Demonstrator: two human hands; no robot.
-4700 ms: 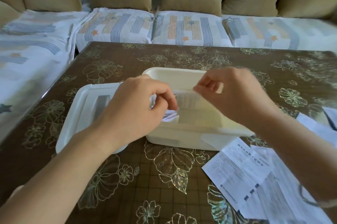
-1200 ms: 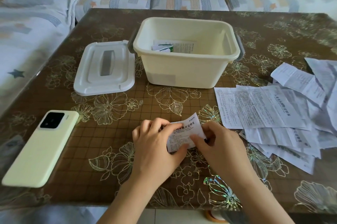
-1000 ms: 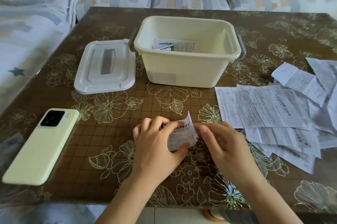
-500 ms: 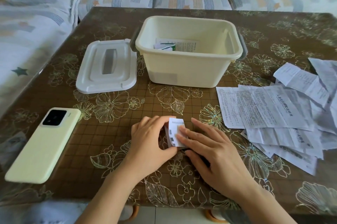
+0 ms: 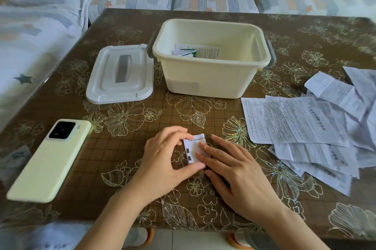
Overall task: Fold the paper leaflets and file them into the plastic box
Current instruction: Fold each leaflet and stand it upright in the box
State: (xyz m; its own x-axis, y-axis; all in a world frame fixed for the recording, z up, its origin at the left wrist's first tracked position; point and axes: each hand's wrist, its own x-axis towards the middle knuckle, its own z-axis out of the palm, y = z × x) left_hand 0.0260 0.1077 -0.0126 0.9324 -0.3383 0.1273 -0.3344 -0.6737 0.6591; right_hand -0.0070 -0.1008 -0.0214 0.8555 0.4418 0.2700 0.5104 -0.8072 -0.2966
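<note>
Folded leaflet [image 5: 192, 153] | box [image 5: 203, 79] behind | lid [image 5: 120, 75] beside box | phone [image 5: 48, 160], loose leaflets [image 5: 295, 119] flanking

One plastic box [image 5: 203, 79] is counted at twelve o'clock, one lid [image 5: 120, 75] at eleven, one phone [image 5: 48, 160] at nine, one folded leaflet [image 5: 192, 148] at six; overlapped loose leaflets [image 5: 295, 119] at three cannot be counted.
</note>
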